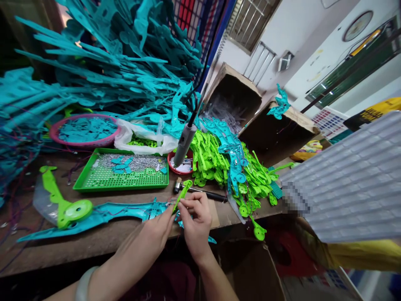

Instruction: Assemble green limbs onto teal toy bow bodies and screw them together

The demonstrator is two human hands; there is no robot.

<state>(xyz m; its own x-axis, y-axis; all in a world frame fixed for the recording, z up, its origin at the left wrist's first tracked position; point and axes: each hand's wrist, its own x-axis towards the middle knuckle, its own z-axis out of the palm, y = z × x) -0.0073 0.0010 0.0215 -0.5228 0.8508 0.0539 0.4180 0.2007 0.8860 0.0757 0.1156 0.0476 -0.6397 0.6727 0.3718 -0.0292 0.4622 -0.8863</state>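
Observation:
My left hand [156, 228] and my right hand [198, 219] meet at the table's front edge, fingers closed around a slim lime-green plastic piece [184, 191]. The piece points up and away from me, its lower end hidden by my fingers. Under and beside my hands lies a long blue plastic part [120, 210] with thin dark wires along it. At its left end rests another green part [77, 211] with a round disc and a clear blade. A hammer [216, 195] lies just behind my right hand.
A green tray [150, 182] holds small screws and blue bits. Behind it stand a pink basket [53, 133] and a grey hanging power screwdriver [185, 144]. Green parts [209, 161] and blue parts [125, 83] are heaped around. A person's yellow sleeve [363, 255] shows at right.

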